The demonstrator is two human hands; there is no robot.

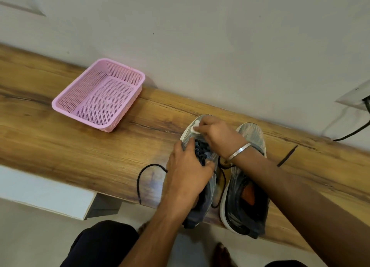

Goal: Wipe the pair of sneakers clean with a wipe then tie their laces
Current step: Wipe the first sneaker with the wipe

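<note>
A: Sneakers sit side by side on a wooden shelf (100, 146), right of a pink basket (100, 94).

B: Hands?

A: Left hand (188, 172) clamps the left sneaker (188, 134) at its laces (202, 148); right hand (218, 134) pinches a wipe (195, 127) on its toe. Right sneaker (248, 178) untouched. Soft uppers likely yield; grip midfoot.

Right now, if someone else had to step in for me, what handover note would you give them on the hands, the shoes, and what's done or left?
Left hand: gripping the left sneaker over its laces, steadying it.
Right hand: pressing a white wipe on that sneaker's toe.
Right sneaker: beside it on the wooden shelf, untouched by either hand.
Pink basket: empty, further left.
Done: wiping under way on one toe.
Left: finish wiping both, then tie the laces; all hang loose.
</note>
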